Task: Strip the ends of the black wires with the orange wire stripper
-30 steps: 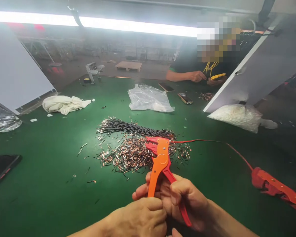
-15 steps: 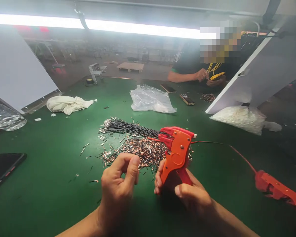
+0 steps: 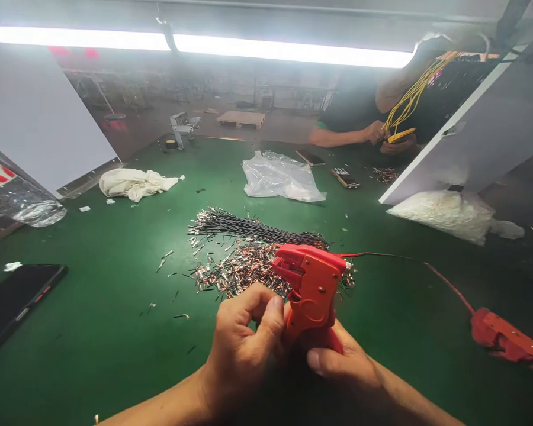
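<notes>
Left hand [image 3: 242, 337] pinched, right hand [image 3: 349, 365] clasped, both at the wire stripper [image 3: 311, 296]
There's the left, thumb [image 3: 269, 328] to bent forefinger [image 3: 255, 294] just beside it; the right wraps its lower end; left forearm [image 3: 169, 402] slants in from below-left of it, right forearm [image 3: 408, 397] from below-right

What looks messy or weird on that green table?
The wire scraps do: they sit in a loose heap by the neat bundle of black wires, with strays scattered to the left across the table. A whitish cloth lies crumpled too. Nothing looks clearly broken.
</notes>
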{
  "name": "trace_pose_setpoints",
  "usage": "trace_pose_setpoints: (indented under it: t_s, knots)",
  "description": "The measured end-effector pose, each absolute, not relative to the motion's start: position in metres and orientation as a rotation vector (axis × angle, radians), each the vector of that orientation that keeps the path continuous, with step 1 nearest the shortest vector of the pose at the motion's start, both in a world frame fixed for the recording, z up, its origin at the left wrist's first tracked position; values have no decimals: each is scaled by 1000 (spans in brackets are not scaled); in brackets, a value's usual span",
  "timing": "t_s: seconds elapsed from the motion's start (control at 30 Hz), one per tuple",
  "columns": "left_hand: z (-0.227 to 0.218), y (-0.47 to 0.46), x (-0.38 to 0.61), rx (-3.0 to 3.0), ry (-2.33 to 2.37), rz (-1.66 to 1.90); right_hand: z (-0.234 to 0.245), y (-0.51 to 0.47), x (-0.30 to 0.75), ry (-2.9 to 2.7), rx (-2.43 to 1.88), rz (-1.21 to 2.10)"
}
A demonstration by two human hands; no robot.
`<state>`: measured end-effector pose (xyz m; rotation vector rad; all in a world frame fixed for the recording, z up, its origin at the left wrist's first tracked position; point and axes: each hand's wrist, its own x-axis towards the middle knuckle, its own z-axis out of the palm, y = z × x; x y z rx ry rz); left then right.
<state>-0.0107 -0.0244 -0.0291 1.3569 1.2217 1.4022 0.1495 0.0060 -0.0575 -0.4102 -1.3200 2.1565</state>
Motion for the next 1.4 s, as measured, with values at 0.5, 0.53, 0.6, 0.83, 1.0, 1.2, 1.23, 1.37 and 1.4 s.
trace_pose_setpoints:
  t_s: [0.5,0.53,0.6,0.83,1.0,1.2,1.23,1.37,1.4]
  knots:
    - [-30,-24,-3,1487,1279,1390,-70,-3,145,-1130,-620,2127]
    - [-31,-23,-3,1492,1288,1395,-73,-5,145,-1082,-650,2130]
    - [-33,-22,-3,1515,1332,1402,-76,-9,146,-1020,-695,2135]
    - [-35,-21,-5,1546,1399,1407,-66,-16,147,-982,-820,2153]
    - [-33,-23,-4,1478,1347,1403,-60,-16,143,-876,-729,2246]
    - [-30,-26,-6,1254,1123,1308,-57,-2,145,-1005,-632,2226]
    - [-30,-26,-6,1240,1134,1317,-57,0,146,-1078,-639,2200]
    - [-31,-23,-7,1210,1167,1298,-54,1,147,-1283,-699,2054]
    - [-31,-22,-7,1223,1166,1297,-53,0,147,-1319,-732,2016]
